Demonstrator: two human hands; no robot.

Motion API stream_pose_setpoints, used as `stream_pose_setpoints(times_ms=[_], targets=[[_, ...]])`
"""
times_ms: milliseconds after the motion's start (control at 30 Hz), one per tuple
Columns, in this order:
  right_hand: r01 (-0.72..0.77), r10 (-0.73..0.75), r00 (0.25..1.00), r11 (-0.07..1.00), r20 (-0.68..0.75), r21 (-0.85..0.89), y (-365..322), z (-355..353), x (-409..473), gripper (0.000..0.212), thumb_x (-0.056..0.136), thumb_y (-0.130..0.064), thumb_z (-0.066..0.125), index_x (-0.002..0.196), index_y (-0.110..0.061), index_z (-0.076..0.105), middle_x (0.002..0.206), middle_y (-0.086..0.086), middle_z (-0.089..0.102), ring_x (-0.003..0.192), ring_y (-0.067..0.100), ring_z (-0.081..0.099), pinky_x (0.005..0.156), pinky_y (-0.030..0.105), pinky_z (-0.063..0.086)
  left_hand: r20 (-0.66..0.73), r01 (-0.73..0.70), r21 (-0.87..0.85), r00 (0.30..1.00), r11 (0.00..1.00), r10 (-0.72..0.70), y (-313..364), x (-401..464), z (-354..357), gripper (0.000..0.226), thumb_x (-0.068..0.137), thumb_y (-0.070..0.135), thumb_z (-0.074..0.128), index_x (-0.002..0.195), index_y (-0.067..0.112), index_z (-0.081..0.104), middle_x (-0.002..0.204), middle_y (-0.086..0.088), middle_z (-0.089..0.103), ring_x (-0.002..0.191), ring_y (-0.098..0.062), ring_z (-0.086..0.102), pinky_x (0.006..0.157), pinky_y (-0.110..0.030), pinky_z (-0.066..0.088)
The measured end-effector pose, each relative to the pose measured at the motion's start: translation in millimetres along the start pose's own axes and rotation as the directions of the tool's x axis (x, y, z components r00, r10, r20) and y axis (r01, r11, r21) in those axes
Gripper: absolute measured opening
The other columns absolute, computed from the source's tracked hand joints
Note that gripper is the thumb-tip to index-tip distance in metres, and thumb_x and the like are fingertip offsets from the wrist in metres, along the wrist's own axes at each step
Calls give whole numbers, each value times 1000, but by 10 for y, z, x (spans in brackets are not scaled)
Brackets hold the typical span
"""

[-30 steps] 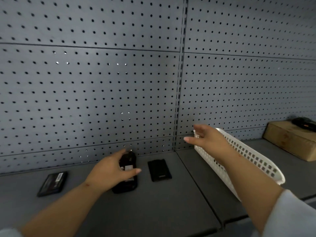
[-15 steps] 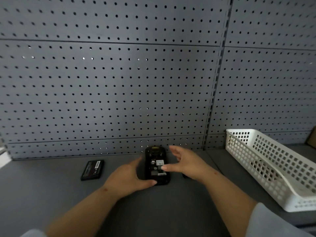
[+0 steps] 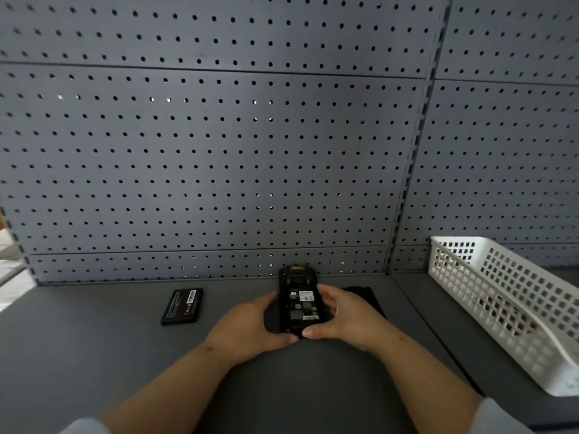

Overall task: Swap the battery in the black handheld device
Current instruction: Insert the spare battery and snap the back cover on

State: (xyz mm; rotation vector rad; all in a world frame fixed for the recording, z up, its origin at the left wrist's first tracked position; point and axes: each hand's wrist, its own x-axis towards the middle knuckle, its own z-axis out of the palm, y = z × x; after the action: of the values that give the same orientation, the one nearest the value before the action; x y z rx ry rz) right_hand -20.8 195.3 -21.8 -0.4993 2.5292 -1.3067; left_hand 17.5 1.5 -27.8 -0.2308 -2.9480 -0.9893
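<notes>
The black handheld device [image 3: 299, 300] lies face down on the grey shelf, its back open so that the labels and contacts of the battery bay show. My left hand [image 3: 250, 327] grips its left side and near end. My right hand [image 3: 341, 317] grips its right side, thumb at the near end. A black battery [image 3: 183, 306] with white print lies flat on the shelf to the left, apart from both hands. A flat black piece [image 3: 363, 294], probably the back cover, lies just right of the device, partly hidden by my right hand.
A white perforated plastic basket [image 3: 507, 305] stands on the neighbouring shelf at the right. A grey pegboard wall [image 3: 219, 151] rises right behind the device. White objects [image 3: 9, 267] show at the far left edge.
My right hand came back from the white basket and closed on the device's right side. My left hand has stayed on the device. The view swung to the left.
</notes>
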Motion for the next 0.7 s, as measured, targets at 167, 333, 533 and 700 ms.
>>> stream_pose_setpoints(times_ms=[167, 333, 533, 700], targets=[[14, -14, 1000, 1000, -3, 16, 16, 13, 0, 101, 61, -22, 84, 143, -15, 27, 148, 1, 39, 136, 11, 36, 115, 30, 27, -12, 14, -14, 1000, 1000, -14, -33, -3, 3, 89, 69, 47, 73, 143, 23, 28, 146, 6, 41, 132, -7, 38, 98, -14, 27], [17, -17, 1000, 999, 1, 41, 23, 11, -7, 101, 61, -21, 84, 144, -14, 27, 149, 0, 38, 136, 11, 36, 115, 30, 27, -79, 92, -15, 993, 996, -93, -163, -96, -88, 92, 67, 52, 72, 142, 20, 30, 146, 3, 41, 133, -10, 39, 106, -21, 29], [19, -21, 1000, 996, 18, 87, 18, 9, -23, 92, 65, -12, 81, 142, -14, 30, 145, -2, 42, 126, 3, 40, 107, 20, 28, -479, 310, -56, 826, 949, -298, -270, -323, -239, 85, 71, 54, 67, 140, 16, 34, 139, -5, 50, 126, -22, 47, 97, -35, 44], [12, -14, 1000, 997, 24, 74, 16, 9, -22, 93, 66, -13, 81, 142, -14, 28, 147, -1, 40, 125, 2, 38, 106, 21, 27, -541, 451, -302, 644, 840, -540, -446, -338, -226, 88, 69, 52, 70, 135, 5, 35, 137, -15, 49, 129, -34, 43, 101, -50, 43]])
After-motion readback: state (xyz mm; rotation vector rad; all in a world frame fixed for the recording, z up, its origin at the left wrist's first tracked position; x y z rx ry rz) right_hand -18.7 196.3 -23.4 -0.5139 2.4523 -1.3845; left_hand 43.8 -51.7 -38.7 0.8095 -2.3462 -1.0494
